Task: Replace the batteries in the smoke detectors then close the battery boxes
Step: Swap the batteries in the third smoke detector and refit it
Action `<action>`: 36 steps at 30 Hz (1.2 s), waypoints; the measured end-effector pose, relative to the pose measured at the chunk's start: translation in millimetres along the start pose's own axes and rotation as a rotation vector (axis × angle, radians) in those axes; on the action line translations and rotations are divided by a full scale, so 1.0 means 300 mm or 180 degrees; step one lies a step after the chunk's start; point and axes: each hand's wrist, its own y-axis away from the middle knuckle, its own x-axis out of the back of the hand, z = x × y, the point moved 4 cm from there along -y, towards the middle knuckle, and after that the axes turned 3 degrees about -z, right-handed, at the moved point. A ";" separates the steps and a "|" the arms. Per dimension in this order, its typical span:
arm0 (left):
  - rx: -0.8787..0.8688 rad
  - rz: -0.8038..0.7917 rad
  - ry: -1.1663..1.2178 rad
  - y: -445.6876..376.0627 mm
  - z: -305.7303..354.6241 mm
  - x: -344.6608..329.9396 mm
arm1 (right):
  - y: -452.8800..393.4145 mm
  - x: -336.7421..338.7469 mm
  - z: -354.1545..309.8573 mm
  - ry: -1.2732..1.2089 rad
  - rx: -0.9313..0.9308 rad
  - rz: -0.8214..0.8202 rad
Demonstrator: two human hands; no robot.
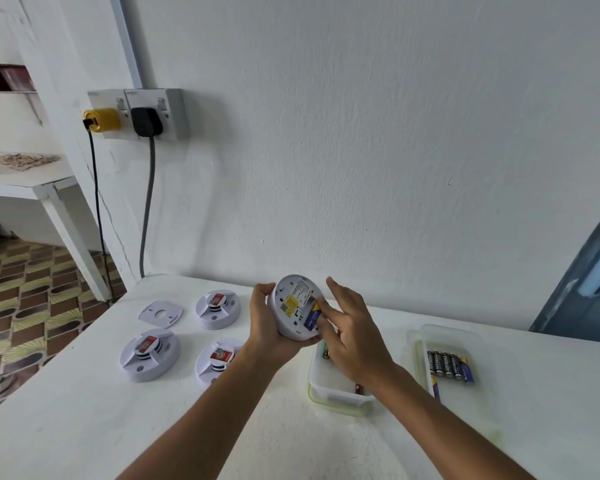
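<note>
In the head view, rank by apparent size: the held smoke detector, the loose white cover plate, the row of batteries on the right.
1. Held smoke detector, though it sits nearer the camera.
2. Row of batteries and cover plate: too alike to rank.
</note>
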 end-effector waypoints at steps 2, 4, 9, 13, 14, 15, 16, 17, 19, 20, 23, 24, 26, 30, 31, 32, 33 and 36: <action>0.0001 -0.0031 0.0008 -0.002 -0.001 -0.004 | 0.003 -0.007 -0.001 0.0042 0.0114 -0.0046; -0.0005 -0.0029 0.0058 -0.005 -0.002 -0.005 | 0.000 -0.006 0.014 -0.0151 0.0083 -0.0185; -0.0050 -0.0013 0.0189 -0.011 0.013 -0.005 | -0.030 0.049 0.104 -0.1367 -0.0764 -0.0007; 0.0028 0.0093 0.0148 -0.019 0.013 0.025 | -0.043 0.029 0.155 0.0243 -0.0826 -0.0669; 0.0047 0.0133 0.0130 -0.019 0.010 0.035 | -0.040 0.004 0.156 0.0659 -0.0785 -0.1047; 0.0067 0.0174 0.0120 -0.020 0.005 0.044 | -0.037 -0.020 0.153 0.1032 -0.0692 -0.1335; 0.0090 0.0206 0.0120 -0.020 0.000 0.049 | -0.035 -0.045 0.148 0.1356 -0.0551 -0.1547; 0.0109 0.0238 0.0119 -0.020 -0.004 0.052 | -0.033 -0.071 0.144 0.1614 -0.0419 -0.1699; 0.0130 0.0278 0.0091 -0.018 -0.005 0.054 | -0.038 -0.117 0.146 0.1894 -0.0355 -0.1850; 0.0136 0.0288 0.0080 -0.016 -0.004 0.054 | -0.044 -0.133 0.152 0.1957 -0.0378 -0.1864; 0.0135 0.0283 0.0018 -0.016 0.008 0.056 | -0.054 -0.150 0.169 0.1978 -0.0428 -0.1781; 0.0127 0.0285 0.0004 -0.017 0.012 0.056 | -0.052 -0.146 0.174 0.1825 -0.0462 -0.1685; 0.0089 0.0317 0.0014 -0.016 0.027 0.066 | -0.057 -0.118 0.169 0.1056 -0.0641 -0.1174; 0.0022 0.0394 0.0072 -0.013 0.042 0.072 | -0.062 -0.014 0.113 -0.0795 -0.0857 0.0064; 0.0003 0.0397 0.0055 -0.012 0.043 0.069 | -0.060 0.000 0.086 -0.1058 -0.0769 0.0138; -0.0001 0.0383 0.0031 -0.009 0.041 0.063 | -0.054 0.007 0.056 -0.1253 -0.0689 0.0142; 0.0010 0.0368 -0.0005 -0.009 0.038 0.055 | -0.046 0.009 0.031 -0.1385 -0.0642 0.0131; 0.0088 0.0350 -0.0028 -0.005 0.027 0.036 | -0.022 -0.017 -0.020 -0.1540 -0.0525 0.0144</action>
